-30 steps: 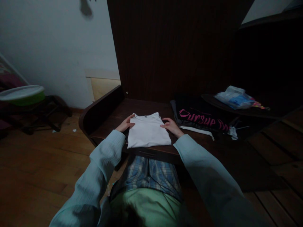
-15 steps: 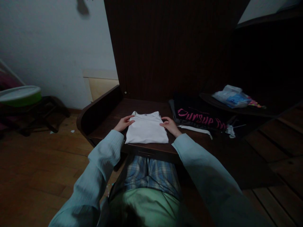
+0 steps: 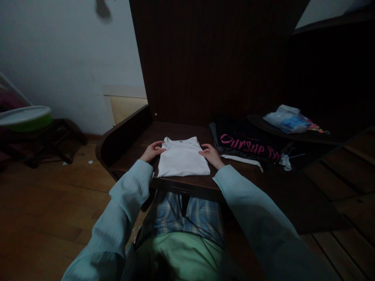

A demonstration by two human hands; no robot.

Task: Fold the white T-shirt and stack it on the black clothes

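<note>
A folded white T-shirt (image 3: 184, 158) lies flat on the dark wooden surface, its neckline toward the back. My left hand (image 3: 152, 151) is at the shirt's upper left edge, fingers and thumb stretched out and apart, the tips touching or very near the cloth. On the opposite side, my right hand (image 3: 212, 155) has its thumb and fingertips against the upper right edge, with a gap between thumb and forefinger. Neither hand lifts the shirt.
Right of the shirt lies a pile of dark clothes (image 3: 249, 142) with pink lettering, a white strip (image 3: 243, 159) before it. A plastic bag (image 3: 287, 119) rests on a round shelf (image 3: 299, 136). A raised side board (image 3: 123, 134) bounds the left. A green basin (image 3: 26, 119) stands farther left.
The white T-shirt has shifted slightly to the right. My left fingers have drawn back a little from over its edge, and my right hand has barely moved.
</note>
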